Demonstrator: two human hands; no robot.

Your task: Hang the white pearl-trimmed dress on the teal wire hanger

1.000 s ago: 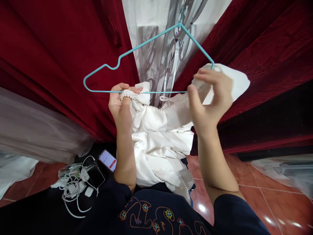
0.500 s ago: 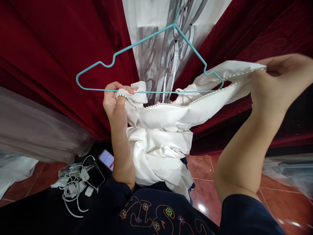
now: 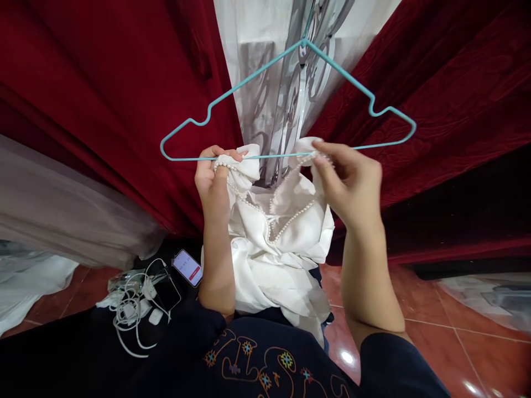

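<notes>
A white dress with pearl beading along its neckline lies bunched over my lap, its upper part raised. Above it hangs a light-blue clothes hanger, its bottom bar crossing in front of me. My left hand is closed round one shoulder of the dress and the left part of that bar. On the other side, my right hand pinches the second beaded shoulder against the bar, right of its middle. Between my hands the V-shaped neckline dips open. The fingertips of my right hand are partly hidden by cloth.
Dark red curtains hang on both sides of a silver scrollwork frame. At lower left, a phone, white cables and a small white case lie on a black surface. Red tiles cover the floor.
My right hand has come inward from the far right, bringing its shoulder of the dress to the hanger's bar. The stretched neckline has slackened into a V. The hanger sits slightly further right.
</notes>
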